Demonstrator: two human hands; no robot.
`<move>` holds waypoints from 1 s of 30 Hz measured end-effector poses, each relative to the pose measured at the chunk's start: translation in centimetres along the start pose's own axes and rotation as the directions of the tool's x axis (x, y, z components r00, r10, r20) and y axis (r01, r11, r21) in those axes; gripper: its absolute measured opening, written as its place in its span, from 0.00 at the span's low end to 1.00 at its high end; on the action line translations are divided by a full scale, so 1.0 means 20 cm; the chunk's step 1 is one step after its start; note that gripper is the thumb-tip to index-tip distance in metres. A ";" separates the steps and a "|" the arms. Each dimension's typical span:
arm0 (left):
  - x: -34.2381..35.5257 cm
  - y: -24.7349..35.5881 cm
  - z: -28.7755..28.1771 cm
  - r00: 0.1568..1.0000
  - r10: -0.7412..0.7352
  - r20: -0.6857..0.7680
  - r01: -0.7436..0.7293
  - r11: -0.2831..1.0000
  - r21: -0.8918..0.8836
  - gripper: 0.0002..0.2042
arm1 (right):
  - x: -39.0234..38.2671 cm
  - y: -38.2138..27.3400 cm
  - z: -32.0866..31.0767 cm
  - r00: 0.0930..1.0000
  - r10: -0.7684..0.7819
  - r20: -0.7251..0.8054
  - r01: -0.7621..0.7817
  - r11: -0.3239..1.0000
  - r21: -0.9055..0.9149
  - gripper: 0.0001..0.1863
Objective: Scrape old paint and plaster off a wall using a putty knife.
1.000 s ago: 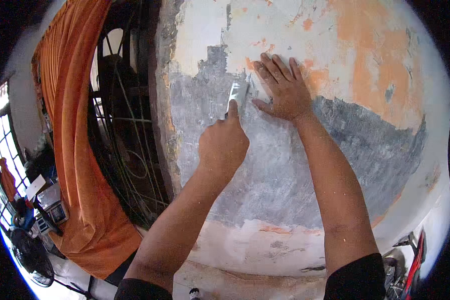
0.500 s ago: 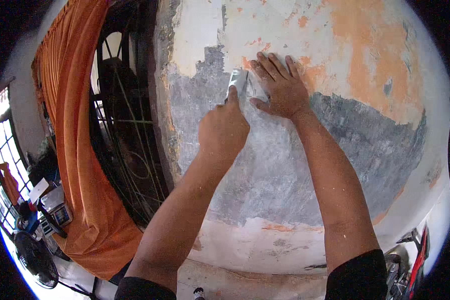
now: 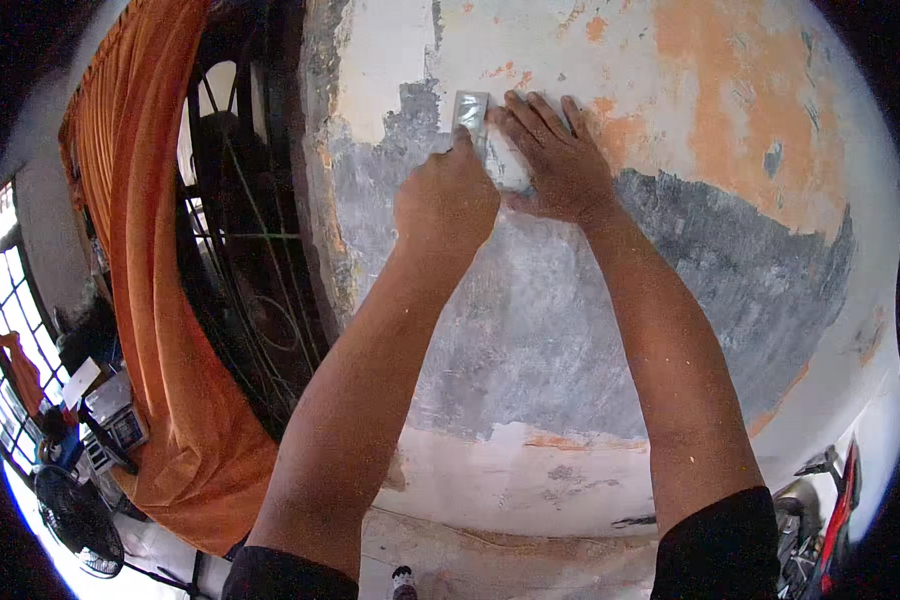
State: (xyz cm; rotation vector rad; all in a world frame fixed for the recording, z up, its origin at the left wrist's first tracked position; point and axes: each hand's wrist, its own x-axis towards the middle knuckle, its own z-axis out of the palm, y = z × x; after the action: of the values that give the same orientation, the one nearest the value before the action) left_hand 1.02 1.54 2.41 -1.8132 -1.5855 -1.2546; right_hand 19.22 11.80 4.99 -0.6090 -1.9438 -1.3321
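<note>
My left hand [image 3: 446, 196] grips a metal scraper [image 3: 470, 106], index finger stretched along its blade, the blade against a patchy wall [image 3: 560, 340] where dark grey, white and peach layers show. The scraper's handle is hidden in my fist. Just right of the blade, my right hand [image 3: 556, 162] lies on the wall with fingers spread. A pale scraped patch [image 3: 505, 160] shows between the two hands, near the border of the grey and white layers.
An orange curtain [image 3: 150, 300] hangs at left beside a dark grille [image 3: 250, 260]. A black fan [image 3: 70, 510], cluttered items [image 3: 110, 430] and a barred window [image 3: 8, 310] are at far left. A red and black object [image 3: 835, 510] stands low at right. A shoe [image 3: 403, 582] shows at the bottom.
My left hand and the scraper have moved up the wall, closer to my right hand's fingertips. My right hand has barely moved. The view has shifted slightly.
</note>
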 end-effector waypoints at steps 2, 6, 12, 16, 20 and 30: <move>-0.05 0.01 0.02 1.000 -0.022 0.013 0.021 1.000 0.010 0.24 | 0.00 0.01 -0.01 0.998 -0.006 0.066 0.009 0.998 -0.057 0.58; -0.36 0.08 0.14 0.964 -0.141 0.226 0.137 0.990 0.036 0.25 | -0.09 0.10 -0.06 0.992 -0.028 0.124 0.030 0.999 -0.014 0.60; -0.20 0.02 0.04 0.988 -0.079 0.130 0.079 0.997 0.008 0.25 | -0.07 0.09 -0.08 0.977 -0.076 0.200 0.099 0.989 -0.108 0.62; -0.23 0.03 0.09 0.995 -0.064 0.081 0.064 0.998 0.010 0.25 | -0.08 0.10 -0.06 0.988 -0.056 0.147 0.066 0.996 -0.063 0.60; -0.46 0.11 0.14 0.948 -0.157 0.277 0.146 0.988 0.058 0.25 | -0.12 0.14 -0.03 0.995 -0.069 0.069 0.072 0.997 -0.032 0.57; -0.34 0.10 0.10 0.972 -0.135 0.191 0.135 0.991 0.016 0.25 | -0.09 0.11 -0.04 0.994 -0.073 0.080 0.075 0.997 -0.025 0.58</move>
State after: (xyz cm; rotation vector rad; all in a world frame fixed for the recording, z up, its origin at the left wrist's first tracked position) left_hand 3.98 -1.24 -3.75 -1.9006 -1.8415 -1.1622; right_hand 22.06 11.86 5.13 -0.6170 -2.0316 -1.4023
